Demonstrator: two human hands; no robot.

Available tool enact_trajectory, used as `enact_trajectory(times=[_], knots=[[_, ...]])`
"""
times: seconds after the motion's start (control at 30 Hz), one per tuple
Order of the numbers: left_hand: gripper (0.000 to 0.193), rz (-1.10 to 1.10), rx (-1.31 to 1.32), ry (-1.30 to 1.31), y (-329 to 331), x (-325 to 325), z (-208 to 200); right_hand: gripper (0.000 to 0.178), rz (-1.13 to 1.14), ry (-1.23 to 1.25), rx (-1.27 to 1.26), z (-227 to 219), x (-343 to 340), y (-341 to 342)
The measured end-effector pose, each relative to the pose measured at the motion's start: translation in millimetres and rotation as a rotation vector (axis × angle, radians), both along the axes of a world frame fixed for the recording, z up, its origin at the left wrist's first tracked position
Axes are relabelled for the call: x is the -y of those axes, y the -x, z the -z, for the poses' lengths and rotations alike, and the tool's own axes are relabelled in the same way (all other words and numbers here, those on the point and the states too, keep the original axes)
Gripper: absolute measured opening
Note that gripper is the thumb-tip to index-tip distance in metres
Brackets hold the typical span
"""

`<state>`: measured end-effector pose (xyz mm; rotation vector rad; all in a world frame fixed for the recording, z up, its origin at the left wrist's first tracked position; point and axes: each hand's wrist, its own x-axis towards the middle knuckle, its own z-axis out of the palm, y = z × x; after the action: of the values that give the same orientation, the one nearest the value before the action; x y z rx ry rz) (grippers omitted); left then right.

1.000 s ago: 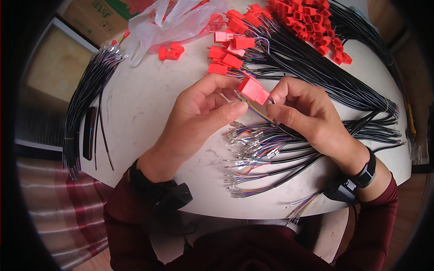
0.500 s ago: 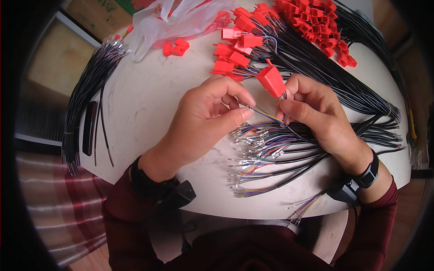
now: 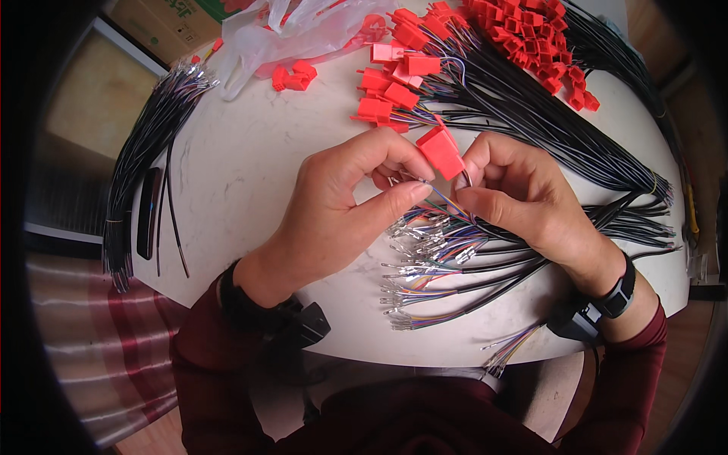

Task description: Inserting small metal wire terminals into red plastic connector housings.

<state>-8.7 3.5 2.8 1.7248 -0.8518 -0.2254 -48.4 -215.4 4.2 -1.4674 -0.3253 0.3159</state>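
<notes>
Between my two hands a red plastic connector housing (image 3: 441, 153) is held up over the table, tilted. My left hand (image 3: 356, 193) pinches the ends of thin coloured wires (image 3: 447, 201), thumb against fingertips. With bent fingers, my right hand (image 3: 523, 189) grips wires just below the housing; its fingertips partly hide where they enter. Right under both hands lies a fan of black cables (image 3: 493, 277), their stripped coloured wires ending in bare metal terminals (image 3: 425, 246). Several cables fitted with red housings (image 3: 394, 95) lie just beyond my hands.
A pile of red housings (image 3: 531, 45) on black cables lies at the far right. A clear plastic bag (image 3: 303, 38) and loose red housings (image 3: 294, 76) sit at the back. To the left are a cable bundle (image 3: 144, 144) and a dark flat object (image 3: 149, 212) on the white table (image 3: 235, 189).
The red housing and my right hand have moved left and slightly down, closer to my left hand. My left hand stays nearly in place, still pinching the wires.
</notes>
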Motion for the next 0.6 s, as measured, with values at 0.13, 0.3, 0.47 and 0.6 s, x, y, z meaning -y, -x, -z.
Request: enact_trajectory(times=[0.13,0.3,0.47,0.6], knots=[[0.013,0.000,-0.196,0.062,3,3,-1,0.008,-0.032,-0.091,-0.029,4,-1,-1],[0.011,-0.007,-0.243,0.209,7,9,4,0.011,-0.059,-0.101,-0.108,-2,0,-2],[0.012,0.022,-0.240,0.200,4,7,8,0.014,-0.081,-0.125,-0.179,-6,1,-3],[0.012,0.035,-0.258,0.226,5,8,7,0.016,-0.122,-0.165,-0.171,-7,2,-4]])
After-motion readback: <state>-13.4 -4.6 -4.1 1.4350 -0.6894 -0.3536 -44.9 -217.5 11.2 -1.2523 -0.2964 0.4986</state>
